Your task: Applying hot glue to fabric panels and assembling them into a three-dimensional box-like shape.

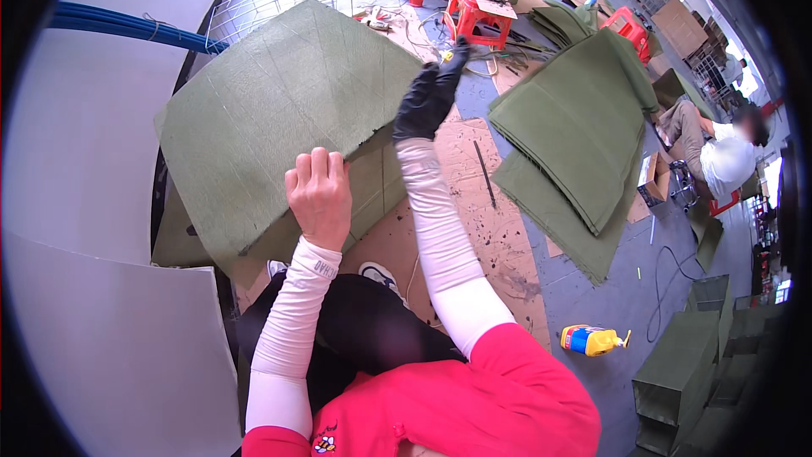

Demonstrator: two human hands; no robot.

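Note:
A large box-like form covered in green woven fabric [279,101] stands in front of me, its broad top tilted. My left hand [320,196], bare below a white sleeve, is closed over the near edge of this green box, knuckles up. My right hand [430,97] wears a black glove and lies along the box's right corner. Its fingers stretch away from me, apart from one another, and no held thing shows in them. The glove hides part of that corner, and the left fingertips are hard to see.
Folded green fabric sheets [575,127] lie on the floor at right. Cardboard [499,237] covers the floor beside the box. A yellow pump bottle [592,340] lies near green open boxes [681,364]. Red stools [478,21] stand ahead; a person [719,152] sits far right.

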